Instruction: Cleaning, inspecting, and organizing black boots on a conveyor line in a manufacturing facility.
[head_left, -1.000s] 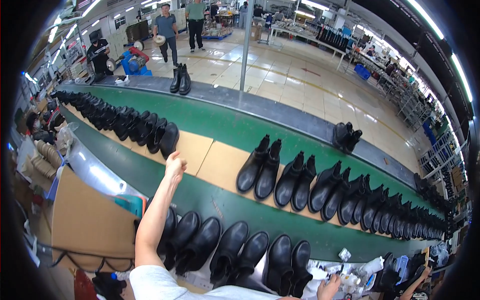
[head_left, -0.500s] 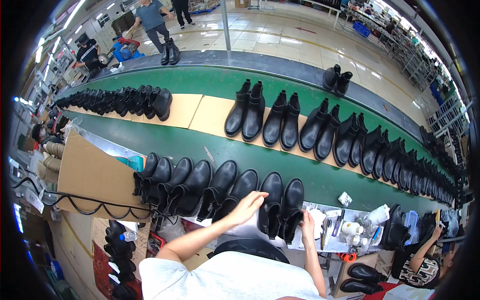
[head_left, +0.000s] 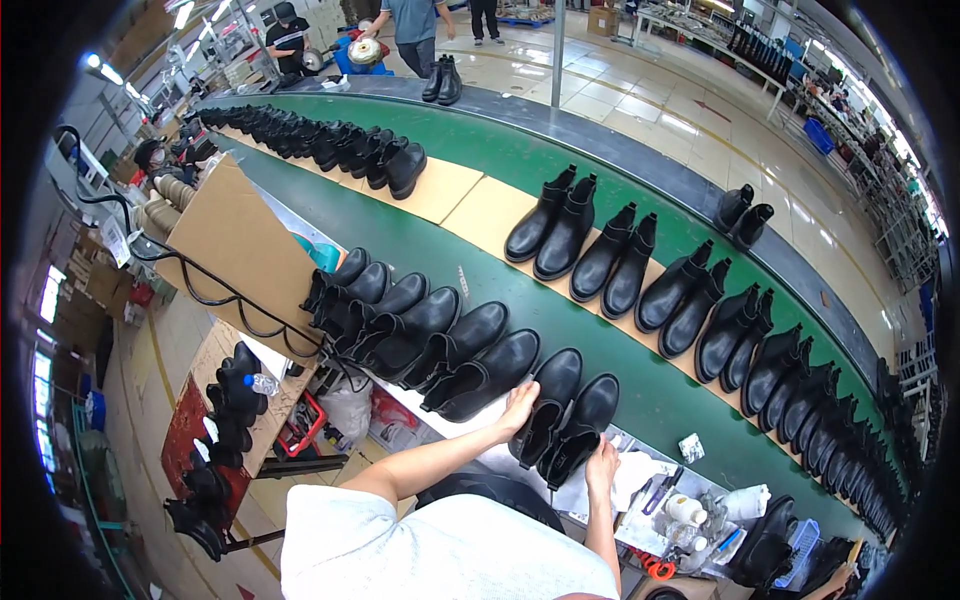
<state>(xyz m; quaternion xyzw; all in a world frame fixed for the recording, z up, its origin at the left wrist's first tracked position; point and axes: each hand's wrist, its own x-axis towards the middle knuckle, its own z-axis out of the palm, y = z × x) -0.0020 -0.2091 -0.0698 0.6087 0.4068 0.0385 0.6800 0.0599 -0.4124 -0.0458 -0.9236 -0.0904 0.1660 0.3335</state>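
A pair of black ankle boots stands side by side at the bench edge in front of me, toes pointing away. My left hand [head_left: 517, 410] presses against the outer side of the left boot [head_left: 557, 385], its fingers partly hidden by the boot. At the open top of the right boot [head_left: 597, 405] my right hand [head_left: 602, 464] grips the rim, with some fingers out of sight. Close to my left hand lies another black boot [head_left: 508, 362], first in a row of several similar boots [head_left: 430, 312] running off to the left.
Paired boots [head_left: 567, 235] line a cardboard strip [head_left: 490, 208] on the green conveyor [head_left: 480, 270]. To the right are white bottles [head_left: 685, 510], orange-handled scissors [head_left: 655, 566] and a blue basket [head_left: 800, 550]. A cardboard panel [head_left: 240, 235] stands left. Other people work beyond and at far right.
My view has turned left. My left hand has come down from above the boots onto the left boot's side. My right hand stays at the right boot's top.
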